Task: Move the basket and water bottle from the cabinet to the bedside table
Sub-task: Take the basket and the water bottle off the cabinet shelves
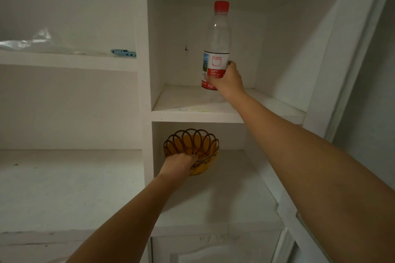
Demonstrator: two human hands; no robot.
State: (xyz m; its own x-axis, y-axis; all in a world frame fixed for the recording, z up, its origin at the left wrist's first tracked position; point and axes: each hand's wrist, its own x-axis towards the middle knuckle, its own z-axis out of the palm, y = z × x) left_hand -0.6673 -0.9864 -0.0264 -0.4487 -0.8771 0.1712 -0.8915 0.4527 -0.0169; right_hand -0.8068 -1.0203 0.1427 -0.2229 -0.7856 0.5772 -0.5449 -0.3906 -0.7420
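Up high, red-capped water bottle [216, 46] in right hand [227, 80], label print seemingly unreadable

White cabinet [147, 70], open shelves. Basket [205, 145] sits on lower shelf [224, 177], left hand [177, 164] at its near rim. Upper shelf [192, 111] lies under right hand [228, 81]. Far left of that hand: plastic sheet [32, 42], blue item [123, 53] on side shelf [64, 60].

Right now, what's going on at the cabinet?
A person is reaching into a white cabinet with both hands. The right hand grips the water bottle low on its label in the upper compartment. The left hand grips the front rim of the amber basket in the compartment below.
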